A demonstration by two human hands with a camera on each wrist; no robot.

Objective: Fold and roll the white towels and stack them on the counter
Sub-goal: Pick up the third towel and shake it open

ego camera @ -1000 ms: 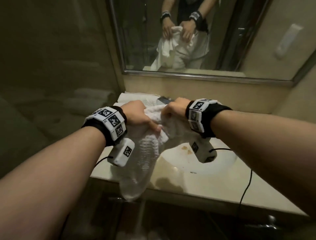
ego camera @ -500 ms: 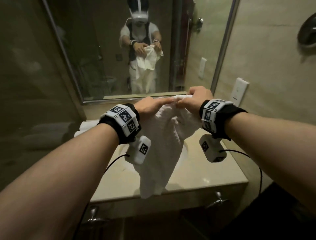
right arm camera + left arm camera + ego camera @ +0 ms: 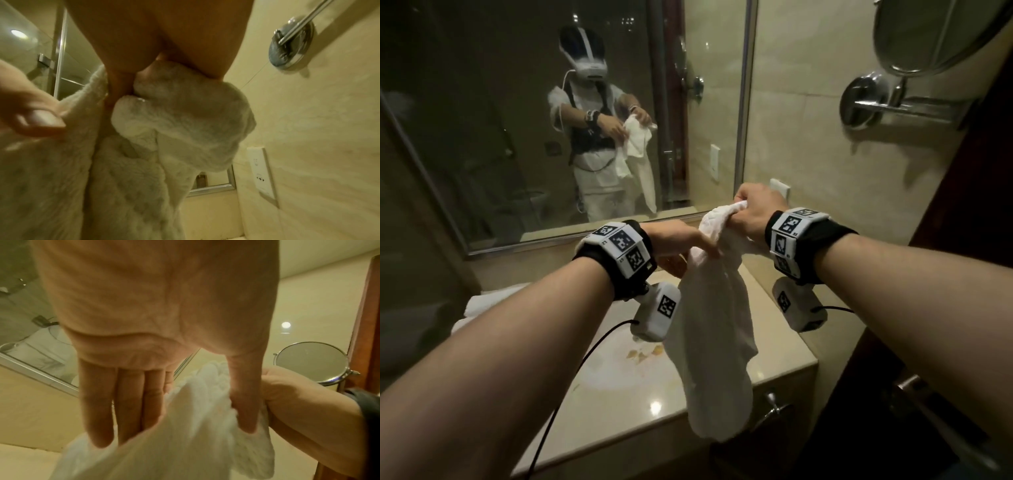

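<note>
Left hand (image 3: 681, 240) now flat against towel (image 3: 715, 329)

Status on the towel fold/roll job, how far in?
Early. Done: some white folded towels already lie on the counter at left; their count is unclear. In hand: right hand grips a bunched, unfolded towel hanging over the counter; left hand touches it with straight fingers. Left: fold, roll, stack it.

A white terry towel (image 3: 717, 318) hangs above the beige stone counter (image 3: 784, 363); the wall mirror (image 3: 517, 113) stands behind, folded white towels (image 3: 482, 301) lie left.
</note>
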